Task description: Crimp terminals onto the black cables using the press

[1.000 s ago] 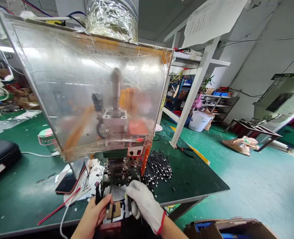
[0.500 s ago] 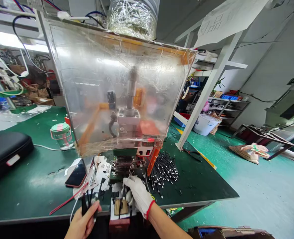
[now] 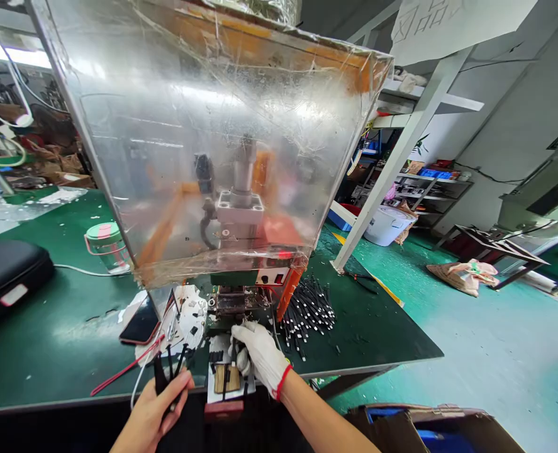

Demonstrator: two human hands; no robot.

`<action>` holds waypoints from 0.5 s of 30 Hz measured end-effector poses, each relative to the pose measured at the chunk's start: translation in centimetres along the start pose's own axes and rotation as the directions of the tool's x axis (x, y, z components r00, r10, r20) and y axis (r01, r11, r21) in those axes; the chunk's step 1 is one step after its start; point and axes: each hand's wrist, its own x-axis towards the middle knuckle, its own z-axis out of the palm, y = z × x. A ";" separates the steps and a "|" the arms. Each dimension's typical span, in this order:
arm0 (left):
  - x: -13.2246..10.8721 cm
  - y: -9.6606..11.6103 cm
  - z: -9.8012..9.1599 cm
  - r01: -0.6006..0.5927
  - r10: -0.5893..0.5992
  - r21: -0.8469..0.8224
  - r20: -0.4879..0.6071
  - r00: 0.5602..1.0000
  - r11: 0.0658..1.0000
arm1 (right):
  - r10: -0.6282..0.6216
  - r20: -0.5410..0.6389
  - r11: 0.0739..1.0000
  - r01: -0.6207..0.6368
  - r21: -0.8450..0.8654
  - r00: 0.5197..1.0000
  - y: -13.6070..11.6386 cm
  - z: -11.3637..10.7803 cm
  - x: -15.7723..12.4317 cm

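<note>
My left hand, bare, is shut on a few thin black wires that stick up from its fingers, over the table's front edge. My right hand, in a white glove with a red cuff, pinches a thin black wire just in front of the metal die of a small bench press. Under that hand lie white paper and a tan pad. To the right of the glove, a loose pile of black wires with white bands lies on the mat.
A clear plastic shield rises in front of the press and its cylinder. A phone, a red stick, a jar and a black case lie left. Pliers sit beyond the table. A cardboard box stands at lower right.
My right hand has moved farther in toward the press die. My left hand has dropped slightly, still holding the wires. The whole view has shifted with my head.
</note>
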 end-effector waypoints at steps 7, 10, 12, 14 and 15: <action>0.9 0.8 -0.7 -0.006 -0.043 0.272 0.174 0.984 0.962 | -0.095 0.162 0.921 0.149 -0.360 0.982 -4.0 -2.3 -4.1; 0.9 1.5 -0.2 -0.038 -0.051 0.329 0.257 0.965 0.944 | -0.002 0.294 0.873 0.145 -0.465 0.956 -5.6 -2.4 -7.0; 0.8 1.5 0.3 -0.061 -0.042 0.338 0.290 0.956 0.939 | 0.009 0.294 0.873 0.136 -0.469 0.956 -5.9 -2.0 -8.7; 0.8 1.2 0.3 -0.086 -0.025 0.331 0.316 0.948 0.940 | 0.008 0.264 0.891 0.112 -0.439 0.965 -5.5 -1.8 -10.0; 0.9 0.9 0.0 -0.087 -0.020 0.323 0.313 0.949 0.942 | 0.021 0.257 0.906 0.090 -0.414 0.966 -5.2 -2.0 -10.3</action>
